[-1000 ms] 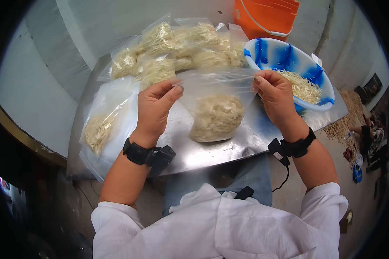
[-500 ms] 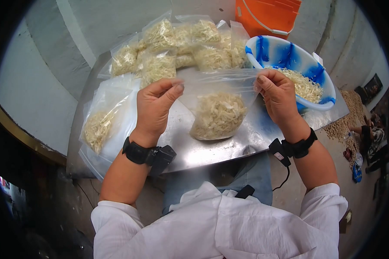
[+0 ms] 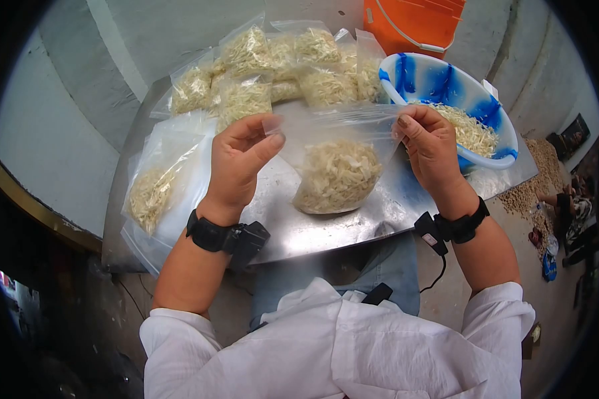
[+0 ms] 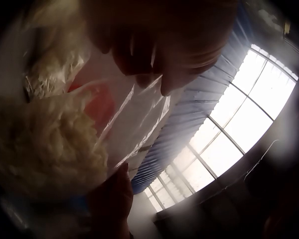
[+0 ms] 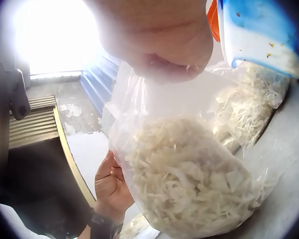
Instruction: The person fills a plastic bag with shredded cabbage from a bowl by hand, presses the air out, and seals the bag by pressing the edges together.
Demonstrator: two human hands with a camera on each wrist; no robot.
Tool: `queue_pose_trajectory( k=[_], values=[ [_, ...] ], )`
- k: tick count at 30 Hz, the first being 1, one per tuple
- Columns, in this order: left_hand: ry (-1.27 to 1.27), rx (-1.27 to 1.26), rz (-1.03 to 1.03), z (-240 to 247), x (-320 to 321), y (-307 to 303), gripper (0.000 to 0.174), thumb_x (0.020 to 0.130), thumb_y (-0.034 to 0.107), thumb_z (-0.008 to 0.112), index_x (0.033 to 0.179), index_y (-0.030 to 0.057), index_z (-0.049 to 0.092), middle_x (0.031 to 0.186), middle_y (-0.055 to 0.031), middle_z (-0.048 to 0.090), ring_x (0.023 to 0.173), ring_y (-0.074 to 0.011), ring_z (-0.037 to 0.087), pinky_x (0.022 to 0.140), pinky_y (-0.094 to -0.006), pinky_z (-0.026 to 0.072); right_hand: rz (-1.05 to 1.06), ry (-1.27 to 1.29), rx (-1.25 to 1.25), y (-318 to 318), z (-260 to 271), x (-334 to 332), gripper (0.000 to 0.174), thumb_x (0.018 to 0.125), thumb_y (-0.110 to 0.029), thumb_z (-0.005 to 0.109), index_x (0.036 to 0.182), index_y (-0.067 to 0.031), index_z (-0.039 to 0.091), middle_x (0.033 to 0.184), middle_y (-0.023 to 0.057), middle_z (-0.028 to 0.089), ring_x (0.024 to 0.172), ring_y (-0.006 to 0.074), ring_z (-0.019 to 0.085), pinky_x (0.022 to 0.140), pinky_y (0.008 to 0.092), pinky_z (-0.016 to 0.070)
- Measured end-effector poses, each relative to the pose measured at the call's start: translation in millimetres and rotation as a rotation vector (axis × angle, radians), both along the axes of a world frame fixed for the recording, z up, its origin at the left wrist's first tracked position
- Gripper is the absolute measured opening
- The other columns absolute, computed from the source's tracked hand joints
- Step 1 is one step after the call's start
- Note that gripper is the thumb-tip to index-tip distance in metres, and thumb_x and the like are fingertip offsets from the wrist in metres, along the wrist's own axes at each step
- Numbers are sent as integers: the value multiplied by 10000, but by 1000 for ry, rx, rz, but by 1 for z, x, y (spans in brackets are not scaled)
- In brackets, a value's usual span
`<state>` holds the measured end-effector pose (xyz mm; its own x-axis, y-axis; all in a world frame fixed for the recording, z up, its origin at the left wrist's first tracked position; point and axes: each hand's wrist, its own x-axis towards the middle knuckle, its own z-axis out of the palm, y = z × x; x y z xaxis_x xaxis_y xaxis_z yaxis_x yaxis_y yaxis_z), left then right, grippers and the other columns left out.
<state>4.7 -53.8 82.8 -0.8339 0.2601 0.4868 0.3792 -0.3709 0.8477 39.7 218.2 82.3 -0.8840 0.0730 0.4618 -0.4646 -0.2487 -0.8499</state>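
Observation:
A clear plastic zip bag, its lower part full of pale dried shreds, stands in front of the person with its top stretched sideways. The left hand pinches the bag's top left corner between thumb and fingers. At the opposite corner the right hand grips the top edge the same way. In the right wrist view, the shreds press against the clear film. Dark shadow covers much of the left hand in the left wrist view.
Several filled bags are piled at the back of the metal table. A partly filled bag lies on flat bags at left. A blue and white basin of shreds stands at right, before an orange bucket.
The bag has shifted very slightly to the right, and the left fingertips have moved a little along its top edge. Both hands keep hold of its corners.

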Motion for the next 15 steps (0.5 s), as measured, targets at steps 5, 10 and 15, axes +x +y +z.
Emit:
queue_pose_trajectory(
  k=[5, 10, 15],
  values=[
    [241, -262, 146, 19, 7, -2, 331, 720, 52, 674, 1043, 57, 600, 961, -19, 578, 822, -107, 529, 742, -244, 424, -9, 30, 16, -2, 2, 1, 105, 822, -64, 610, 898, 7, 597, 796, 23, 585, 732, 90, 522, 714, 217, 421],
    [598, -676, 210, 52, 8, -13, 371, 679, 19, 664, 1040, 82, 600, 982, -38, 560, 833, -140, 522, 753, -258, 413, -28, 27, 31, -3, 3, 3, 97, 817, -60, 612, 892, 0, 600, 785, 20, 587, 729, 89, 524, 713, 217, 421],
    [778, -840, 111, 73, 6, -17, 283, 670, -41, 644, 937, 44, 606, 969, -49, 549, 814, -150, 526, 735, -262, 432, -38, 26, 43, -3, 3, 5, 94, 810, -56, 615, 885, -2, 601, 782, 21, 591, 729, 90, 529, 714, 218, 423]
  ],
)
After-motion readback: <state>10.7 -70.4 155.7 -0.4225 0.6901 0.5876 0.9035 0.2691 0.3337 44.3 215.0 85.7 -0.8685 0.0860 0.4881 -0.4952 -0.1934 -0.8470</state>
